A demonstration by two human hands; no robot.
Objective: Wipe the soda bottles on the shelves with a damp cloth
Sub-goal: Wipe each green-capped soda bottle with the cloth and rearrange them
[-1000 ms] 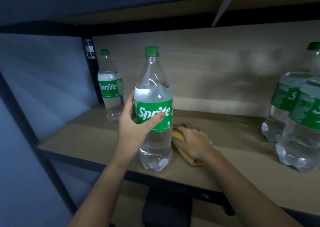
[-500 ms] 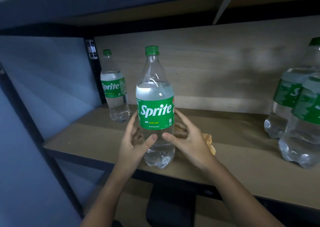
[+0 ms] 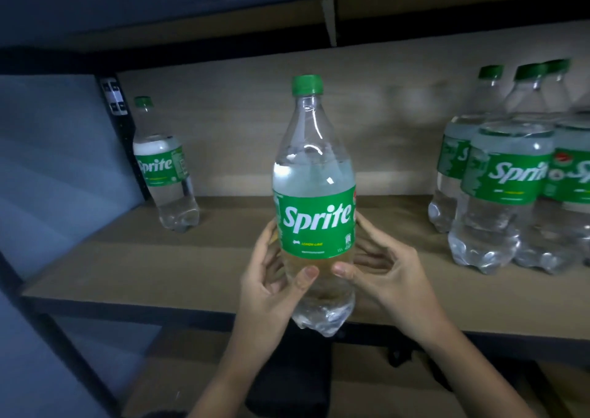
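You hold the bottle upright at the near edge of the shelf, its long axis vertical, green cap pointing up and the Sprite label facing you. Your left hand and right hand wrap its lower half from either side, both grips closed on it, thumbs meeting on the near face just below the label. Its base sits at or just past the shelf's front edge; whether it rests there you cannot tell. Clear liquid fills it to the shoulder, the neck empty. A smaller bottle stands upright far left by the black post. A cluster of capped bottles, likewise filled with clear liquid, stands at right.
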